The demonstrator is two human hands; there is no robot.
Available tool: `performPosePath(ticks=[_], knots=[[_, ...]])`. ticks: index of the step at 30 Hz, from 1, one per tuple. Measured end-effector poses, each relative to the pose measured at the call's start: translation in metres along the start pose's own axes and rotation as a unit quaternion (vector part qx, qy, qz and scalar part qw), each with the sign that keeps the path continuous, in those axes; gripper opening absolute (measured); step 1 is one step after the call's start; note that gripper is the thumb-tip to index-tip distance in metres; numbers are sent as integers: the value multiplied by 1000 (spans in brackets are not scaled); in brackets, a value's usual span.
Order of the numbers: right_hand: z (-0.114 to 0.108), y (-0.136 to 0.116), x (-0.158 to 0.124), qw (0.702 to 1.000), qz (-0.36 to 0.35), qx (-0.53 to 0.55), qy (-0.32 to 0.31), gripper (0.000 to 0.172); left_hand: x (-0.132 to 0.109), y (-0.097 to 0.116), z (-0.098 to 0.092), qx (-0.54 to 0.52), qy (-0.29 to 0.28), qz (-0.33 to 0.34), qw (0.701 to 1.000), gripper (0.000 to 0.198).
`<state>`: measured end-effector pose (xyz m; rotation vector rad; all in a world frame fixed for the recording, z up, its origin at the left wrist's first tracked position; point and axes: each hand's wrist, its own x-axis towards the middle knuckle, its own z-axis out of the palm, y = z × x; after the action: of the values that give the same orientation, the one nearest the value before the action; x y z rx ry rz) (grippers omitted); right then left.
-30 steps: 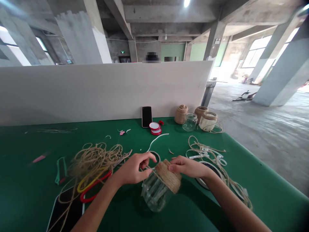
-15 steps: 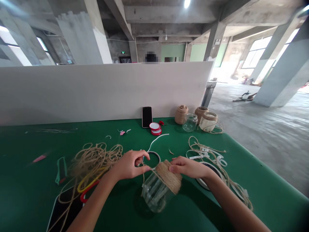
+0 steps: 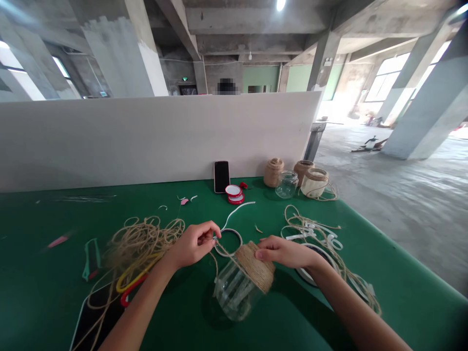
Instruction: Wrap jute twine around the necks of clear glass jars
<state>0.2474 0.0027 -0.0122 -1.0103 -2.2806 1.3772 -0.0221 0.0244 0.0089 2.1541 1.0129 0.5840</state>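
Observation:
A clear glass jar [image 3: 236,290], its upper part wrapped in brown twine [image 3: 256,267], is tilted over the green table with its bare glass end toward me. My right hand [image 3: 280,252] grips the wrapped end, thumb on the twine and fingers behind it. Left of the jar, my left hand [image 3: 199,242] pinches a strand of twine [image 3: 224,250] that runs to the jar's wrapped edge. A loose length hangs below those fingers. Behind the strand lies a white ring of tape [image 3: 238,236], partly hidden by my left hand.
Tangled twine [image 3: 146,239] lies left, near a green tool [image 3: 87,261] and a dark tablet [image 3: 98,317]. Several jars [image 3: 287,185], red-rimmed rolls [image 3: 234,191] and a phone [image 3: 221,177] stand or lie behind. More twine [image 3: 338,253] is at right, beside a roll. A low partition [image 3: 157,141] bounds the table.
My left hand has moved slightly left and up, its fingers now closed together on the strand. The jar and my right hand have barely moved.

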Motion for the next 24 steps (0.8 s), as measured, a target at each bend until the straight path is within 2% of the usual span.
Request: performPosePath(ticks=[10, 18, 24], knots=[[0, 4, 0, 1000, -18, -6, -20, 48, 2, 2, 6, 48, 19, -16, 999, 16], [0, 4, 0, 1000, 1, -1, -9, 47, -6, 16, 3, 14, 90, 6, 996, 14], [0, 4, 0, 1000, 8, 7, -5, 46, -7, 26, 8, -3, 119, 4, 993, 14]])
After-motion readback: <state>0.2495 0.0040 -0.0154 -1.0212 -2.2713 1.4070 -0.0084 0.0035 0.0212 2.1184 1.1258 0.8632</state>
